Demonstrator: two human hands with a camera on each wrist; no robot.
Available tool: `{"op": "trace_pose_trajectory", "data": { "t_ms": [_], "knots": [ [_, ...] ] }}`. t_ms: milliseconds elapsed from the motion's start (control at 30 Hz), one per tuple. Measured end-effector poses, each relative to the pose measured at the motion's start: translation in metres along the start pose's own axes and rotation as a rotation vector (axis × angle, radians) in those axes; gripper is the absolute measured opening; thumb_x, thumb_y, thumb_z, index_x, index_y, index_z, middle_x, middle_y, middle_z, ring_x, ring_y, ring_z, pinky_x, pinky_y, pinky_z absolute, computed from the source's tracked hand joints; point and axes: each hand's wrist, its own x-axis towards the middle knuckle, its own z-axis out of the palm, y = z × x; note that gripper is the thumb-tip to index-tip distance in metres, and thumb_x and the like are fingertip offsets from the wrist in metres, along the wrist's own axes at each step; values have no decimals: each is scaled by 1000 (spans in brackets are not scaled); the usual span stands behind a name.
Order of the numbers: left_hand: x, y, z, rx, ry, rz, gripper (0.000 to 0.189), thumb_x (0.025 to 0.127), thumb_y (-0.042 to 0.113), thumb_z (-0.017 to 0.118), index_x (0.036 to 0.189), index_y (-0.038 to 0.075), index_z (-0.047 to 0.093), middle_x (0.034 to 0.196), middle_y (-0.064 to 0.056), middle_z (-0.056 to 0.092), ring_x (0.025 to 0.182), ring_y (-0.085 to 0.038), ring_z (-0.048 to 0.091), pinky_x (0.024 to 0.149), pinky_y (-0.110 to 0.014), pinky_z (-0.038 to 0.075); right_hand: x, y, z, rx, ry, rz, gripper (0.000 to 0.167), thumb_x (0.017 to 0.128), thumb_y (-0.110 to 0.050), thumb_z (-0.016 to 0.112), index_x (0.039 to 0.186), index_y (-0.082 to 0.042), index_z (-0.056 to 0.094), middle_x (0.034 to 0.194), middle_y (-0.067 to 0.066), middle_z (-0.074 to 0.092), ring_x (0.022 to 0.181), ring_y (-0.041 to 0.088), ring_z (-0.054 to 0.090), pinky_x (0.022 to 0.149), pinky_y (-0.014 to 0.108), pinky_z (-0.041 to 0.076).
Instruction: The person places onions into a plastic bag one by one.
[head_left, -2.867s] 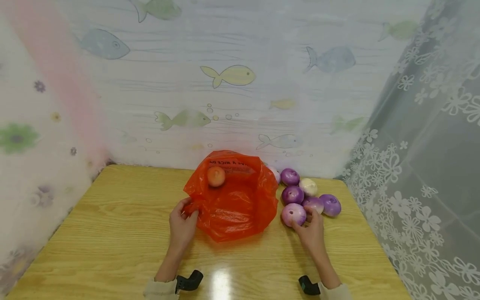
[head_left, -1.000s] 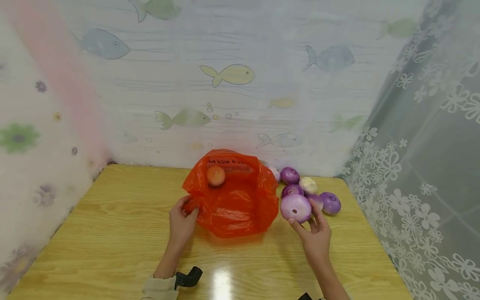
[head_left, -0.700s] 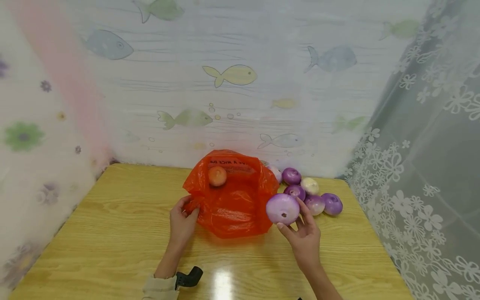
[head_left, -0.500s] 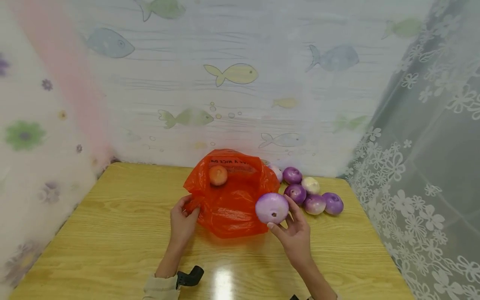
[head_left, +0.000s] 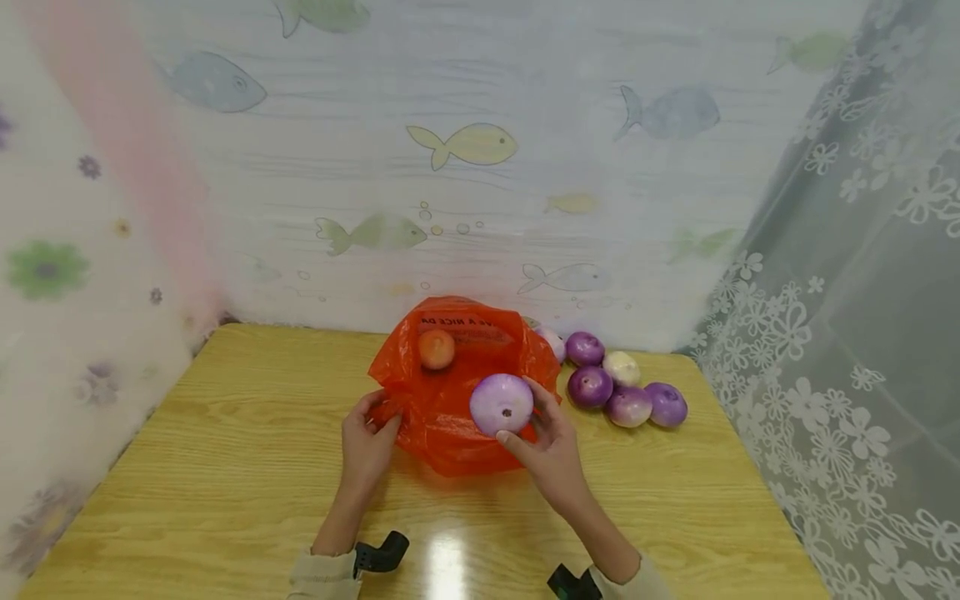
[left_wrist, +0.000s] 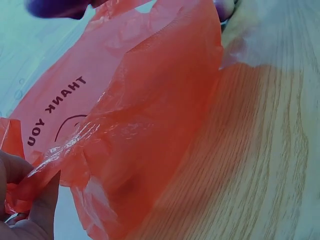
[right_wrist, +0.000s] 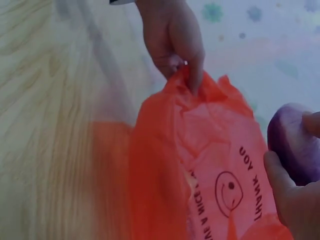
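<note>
My left hand (head_left: 367,446) pinches the left edge of a red plastic bag (head_left: 465,450), which stands open on the table. The left wrist view shows the thin plastic (left_wrist: 150,115) bunched between thumb and fingers. A pale purple onion (head_left: 501,404) is held by my right hand (head_left: 551,450) in front of the bag's mouth, its root end facing me. In the right wrist view the thumb and a finger press on the onion (right_wrist: 295,145) from two sides. An orange-looking round thing (head_left: 437,349) shows at the left inside the mouth; its kind is unclear.
Several purple onions (head_left: 590,387) and a whitish one (head_left: 621,368) lie grouped to the right of the bag. One more onion (head_left: 551,342) is partly hidden behind the bag. The wooden table (head_left: 247,458) ends at a wall cloth (head_left: 480,217) printed with fish.
My right hand has picked up the pale onion from the group and carried it left to the bag's mouth. My left hand keeps its hold on the bag edge.
</note>
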Motion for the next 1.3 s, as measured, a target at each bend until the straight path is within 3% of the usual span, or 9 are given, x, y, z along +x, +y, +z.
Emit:
{"op": "trace_pose_trajectory", "data": {
  "t_ms": [200, 467, 700, 900, 1100, 1300],
  "knots": [
    [2, -2, 2, -4, -12, -5, 35, 97, -5, 58, 132, -6, 56, 128, -23, 60, 103, -29, 65, 79, -13, 54, 20, -5, 19, -56, 6, 60, 72, 88, 1, 75, 151, -9, 42, 151, 12, 45, 135, 28, 48, 107, 26, 47],
    [0, -1, 0, -15, -21, -7, 36, 98, -5, 56, 133, -5, 56, 130, -21, 60, 106, -32, 65, 81, -14, 54, 57, 3, 47, -113, 10, 180, 71, 92, -8, 74, 154, -10, 38, 153, 12, 44, 133, 32, 51, 108, 43, 48],
    [0, -2, -1, -17, -17, -1, 35, 97, -6, 57, 132, -6, 56, 127, -23, 60, 97, -21, 66, 79, -14, 55, 100, 13, 65, -166, 80, 265, 68, 92, -9, 72, 151, -6, 39, 147, 15, 46, 130, 32, 50, 109, 47, 47],
    [2, -4, 0, -31, -24, -2, 35, 96, -7, 57, 132, -7, 57, 128, -23, 60, 97, -18, 66, 78, -14, 54, 136, 29, 72, -85, 143, 355, 72, 91, -1, 70, 153, 2, 34, 145, 22, 46, 124, 34, 54, 100, 45, 53],
    [1, -3, 2, -37, -24, -12, 36, 96, -5, 58, 132, -7, 56, 129, -23, 60, 96, -18, 65, 76, -13, 53, 159, 62, 65, -132, 220, 340, 72, 89, 0, 70, 151, 5, 34, 146, 25, 45, 129, 37, 49, 111, 47, 45],
    [0, -2, 2, -22, -24, -6, 36, 97, -4, 59, 132, -6, 56, 128, -22, 60, 98, -27, 65, 76, -14, 54, 169, 79, 50, -299, 218, 245, 63, 87, 2, 72, 144, 5, 44, 140, 25, 53, 128, 38, 52, 112, 47, 43]
  ]
}}
